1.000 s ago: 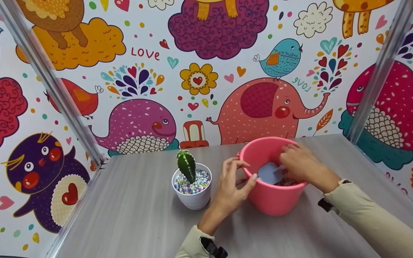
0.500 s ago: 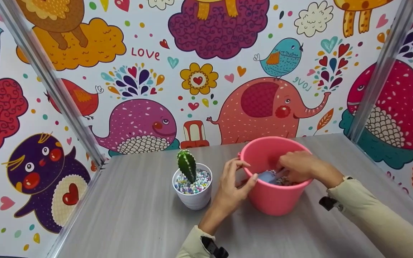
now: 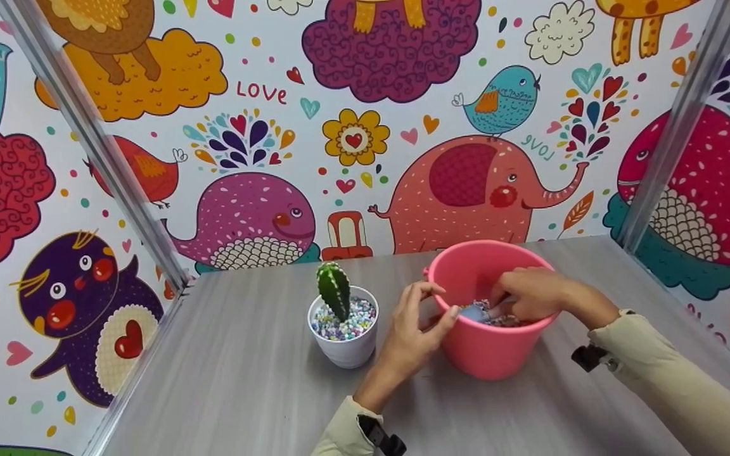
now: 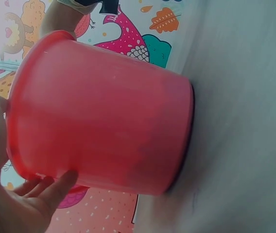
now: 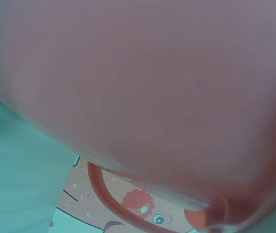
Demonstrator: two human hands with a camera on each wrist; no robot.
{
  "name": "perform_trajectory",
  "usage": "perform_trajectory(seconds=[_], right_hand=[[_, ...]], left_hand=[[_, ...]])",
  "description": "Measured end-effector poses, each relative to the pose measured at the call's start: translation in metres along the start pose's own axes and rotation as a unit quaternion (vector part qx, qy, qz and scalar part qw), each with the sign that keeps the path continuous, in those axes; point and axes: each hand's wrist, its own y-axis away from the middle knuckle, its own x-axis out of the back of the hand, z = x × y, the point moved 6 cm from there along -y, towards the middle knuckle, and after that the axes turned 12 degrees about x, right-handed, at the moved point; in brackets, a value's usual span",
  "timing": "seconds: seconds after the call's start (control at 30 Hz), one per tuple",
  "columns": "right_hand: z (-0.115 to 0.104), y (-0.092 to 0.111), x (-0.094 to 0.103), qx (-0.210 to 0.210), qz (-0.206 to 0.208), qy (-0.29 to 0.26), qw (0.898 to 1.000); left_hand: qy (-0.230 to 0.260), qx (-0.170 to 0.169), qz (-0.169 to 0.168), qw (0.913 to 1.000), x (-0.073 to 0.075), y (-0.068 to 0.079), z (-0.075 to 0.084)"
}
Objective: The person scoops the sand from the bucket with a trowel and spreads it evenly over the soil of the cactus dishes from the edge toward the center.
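Note:
My left hand [image 3: 410, 335] holds the pink bucket [image 3: 488, 354] at its left rim, thumb at the front and fingers behind. In the left wrist view the same hand [image 4: 31, 194] curls about the rim of the bucket [image 4: 104, 116]. Inside the bucket, my right hand [image 3: 533, 292] grips the handle of a small blue-grey shovel [image 3: 474, 313]. Its blade dips into multicoloured pebbles [image 3: 504, 320], and its lower part is hidden. The right wrist view is mostly filled by the bucket's wall [image 5: 152, 97]; the right hand does not show there.
Left of the bucket stands a white pot [image 3: 344, 348] of pastel pebbles with a green cactus [image 3: 334, 292]. Both rest on a grey table [image 3: 244, 354]. Cartoon-printed walls [image 3: 355, 183] and metal posts [image 3: 663, 145] enclose the back and sides.
The shovel's blade has tipped and sunk lower among the pebbles as my right hand shifted slightly right and down. My left hand keeps its hold on the bucket.

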Motion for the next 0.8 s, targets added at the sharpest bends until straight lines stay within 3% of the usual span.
perform_trajectory(seconds=[0.2, 0.53, 0.8], right_hand=[[0.001, 0.001, 0.003, -0.012, 0.005, -0.012, 1.0], [-0.003, 0.018, 0.018, 0.035, 0.039, -0.055, 0.997], [-0.002, 0.036, 0.028, 0.013, 0.083, -0.107, 0.991]], left_hand=[[0.004, 0.0, -0.002, 1.0, 0.0, -0.001, -0.001], [-0.009, 0.01, -0.015, 0.9998, -0.001, 0.0, -0.001], [0.004, 0.011, -0.018, 0.9998, 0.001, -0.001, -0.002]])
